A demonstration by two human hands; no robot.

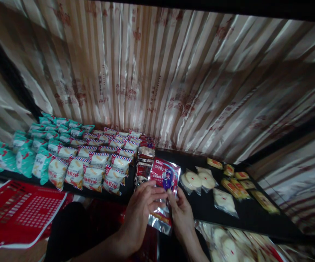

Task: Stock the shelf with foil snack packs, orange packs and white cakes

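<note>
A red and silver foil snack packet (166, 168) is held upright over the shelf's front edge. My right hand (181, 209) grips its right side, thumb on the front and fingers partly hidden. My left hand (143, 203) is at the packet's left side, its fingers stretched out and lying across the front. Just behind it, a row of similar red and silver packets (146, 147) runs back along the black shelf (198, 209). Left of that row stand several white snack bags (92, 176) with striped tops.
Teal bags (25, 156) fill the shelf's left end. Clear packs of round white flatbread (194, 179) and yellow packs (234, 187) lie on the right. Below are a red basket (41, 233) and more bagged flatbread (228, 247). A printed curtain (143, 72) hangs behind.
</note>
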